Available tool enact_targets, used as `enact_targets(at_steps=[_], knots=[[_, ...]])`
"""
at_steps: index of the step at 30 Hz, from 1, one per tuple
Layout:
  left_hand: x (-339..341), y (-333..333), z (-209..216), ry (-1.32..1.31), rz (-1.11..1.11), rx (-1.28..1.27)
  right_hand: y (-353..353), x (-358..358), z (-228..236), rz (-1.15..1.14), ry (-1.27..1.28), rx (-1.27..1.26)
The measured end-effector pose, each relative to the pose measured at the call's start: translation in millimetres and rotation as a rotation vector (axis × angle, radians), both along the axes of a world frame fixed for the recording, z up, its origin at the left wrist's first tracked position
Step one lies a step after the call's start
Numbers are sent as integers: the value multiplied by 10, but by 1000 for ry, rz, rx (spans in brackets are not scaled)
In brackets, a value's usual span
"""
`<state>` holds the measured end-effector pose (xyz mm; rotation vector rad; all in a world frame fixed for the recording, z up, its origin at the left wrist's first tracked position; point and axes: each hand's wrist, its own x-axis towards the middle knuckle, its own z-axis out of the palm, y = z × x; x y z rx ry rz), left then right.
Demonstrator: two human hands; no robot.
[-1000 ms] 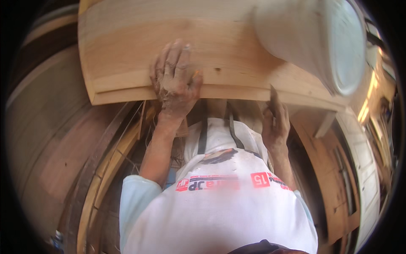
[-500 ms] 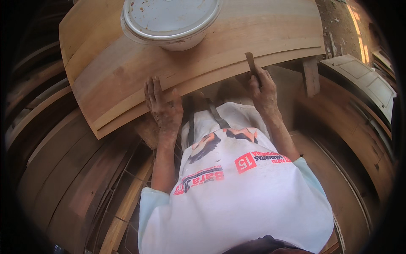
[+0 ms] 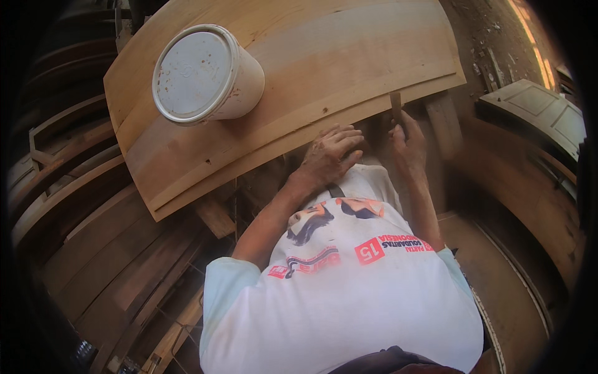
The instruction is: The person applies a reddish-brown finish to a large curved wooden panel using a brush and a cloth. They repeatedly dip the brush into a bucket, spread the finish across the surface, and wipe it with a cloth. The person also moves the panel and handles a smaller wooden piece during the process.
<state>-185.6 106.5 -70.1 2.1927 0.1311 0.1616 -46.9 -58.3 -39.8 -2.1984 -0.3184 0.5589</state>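
A wide wooden panel (image 3: 299, 68) lies in front of me, with a stepped strip along its near edge. At the middle of that edge, my left hand (image 3: 330, 153) rests with its fingers stretched out, holding nothing. My right hand (image 3: 409, 146) is closed around a flat, narrow scraper (image 3: 396, 107), just off the near edge to the right. The blade points away from me, its tip beside the panel's edge. Small dark spots show in the wood, one beyond my left hand. A white lidded bucket (image 3: 196, 75), stained with brown smears, stands on the left part of the panel.
Wooden supports (image 3: 444, 121) hold the panel up from below. Long boards (image 3: 112, 249) are stacked at the left. A pale panelled door (image 3: 542, 109) lies at the right, above large brown boards (image 3: 517, 187). Wood scraps litter the ground at the far right.
My left hand has moved right along the near edge, close to my right hand. The right hand with the scraper sits slightly lower and further right. The view has shifted, showing the bucket further left.
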Motion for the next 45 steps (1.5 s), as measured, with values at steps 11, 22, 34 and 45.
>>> enact_targets(at_steps=[11,22,34,45], knots=[[-382,1240,1149,-278,797,811,66,134,-39,70,170,157],[-556,1548,1031,-269,643,771,284,-102,-157,162,123,128],[-588,1570,973,-349,620,659,729,-304,-82,212,16,53],[-1474,540,719,-304,1201,256,870,894,-295,403,-397,-61]])
